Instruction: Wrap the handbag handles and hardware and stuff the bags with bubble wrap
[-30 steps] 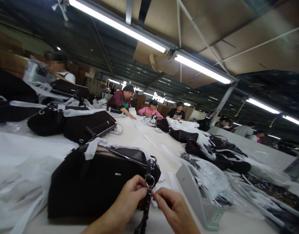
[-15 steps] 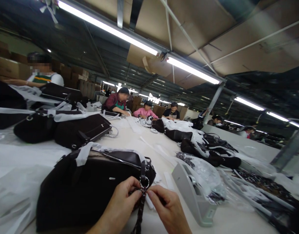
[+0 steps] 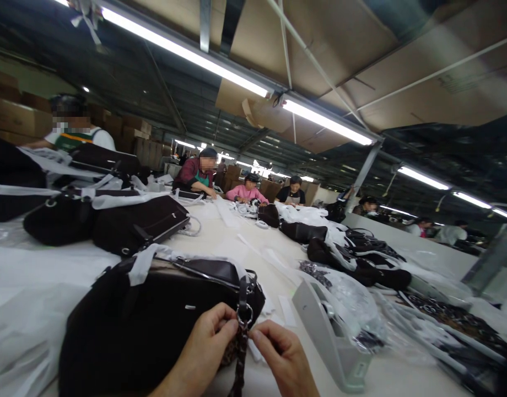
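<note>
A dark handbag (image 3: pixel 154 325) with a zipped top lies on the table in front of me. At its right end a metal ring (image 3: pixel 244 314) hangs from a short leather tab, and a dark twisted strap (image 3: pixel 239 366) runs down below it. My left hand (image 3: pixel 210 339) pinches the top of this strap just under the ring, from the bag side. Close by on the right, my right hand (image 3: pixel 284 350) has thumb and forefinger pressed together at the strap's edge; what lies between them is too small to make out. White tissue wraps the bag's handle (image 3: pixel 144 264).
A grey tape dispenser (image 3: pixel 330 331) stands right of my right hand. Beyond it lie plastic-wrapped parts (image 3: pixel 352 303) and more dark bags (image 3: pixel 303 231). Further wrapped handbags (image 3: pixel 138 220) and white sheets (image 3: pixel 22 314) lie on the left. Several people work around the table.
My right hand has drawn slightly down, and its fingertips are a little farther from the ring. The left hand stays at the top of the strap, just below the ring.
</note>
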Tool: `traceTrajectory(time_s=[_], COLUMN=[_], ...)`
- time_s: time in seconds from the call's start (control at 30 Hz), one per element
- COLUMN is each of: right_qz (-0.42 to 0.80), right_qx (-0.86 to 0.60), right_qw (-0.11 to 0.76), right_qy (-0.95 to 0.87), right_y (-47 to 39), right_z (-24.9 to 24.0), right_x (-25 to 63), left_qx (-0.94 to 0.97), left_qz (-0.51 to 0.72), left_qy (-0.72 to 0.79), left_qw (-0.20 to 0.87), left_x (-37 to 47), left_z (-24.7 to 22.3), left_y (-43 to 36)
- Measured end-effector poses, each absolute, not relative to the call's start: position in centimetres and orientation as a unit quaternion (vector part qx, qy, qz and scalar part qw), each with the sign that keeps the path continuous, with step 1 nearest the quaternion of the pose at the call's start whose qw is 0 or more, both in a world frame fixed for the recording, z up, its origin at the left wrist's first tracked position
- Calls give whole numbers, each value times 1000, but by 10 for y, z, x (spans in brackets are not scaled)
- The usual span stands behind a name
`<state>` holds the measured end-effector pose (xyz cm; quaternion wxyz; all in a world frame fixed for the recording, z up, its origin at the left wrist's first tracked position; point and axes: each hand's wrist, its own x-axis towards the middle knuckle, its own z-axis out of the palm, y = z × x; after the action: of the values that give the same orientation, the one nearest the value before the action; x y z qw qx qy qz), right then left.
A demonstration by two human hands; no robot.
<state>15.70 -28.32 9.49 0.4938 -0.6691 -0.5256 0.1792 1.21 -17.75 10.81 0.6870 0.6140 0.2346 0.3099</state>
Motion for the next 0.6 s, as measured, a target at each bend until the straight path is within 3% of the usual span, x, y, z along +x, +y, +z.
traceTrajectory(time_s=[0.23,0.6], right_qz=[214,219], right_qx=[-651,-631], right_qw=[525,568], right_qy=[-504,-481], right_y=[-283,-280], right_z=[95,102], right_x=[150,139], left_qx=[551,559], left_qz=[275,243], left_qy=[223,218], left_qw=[756,762], left_x=[10,10], left_z=[114,100], left_y=[-183,-172])
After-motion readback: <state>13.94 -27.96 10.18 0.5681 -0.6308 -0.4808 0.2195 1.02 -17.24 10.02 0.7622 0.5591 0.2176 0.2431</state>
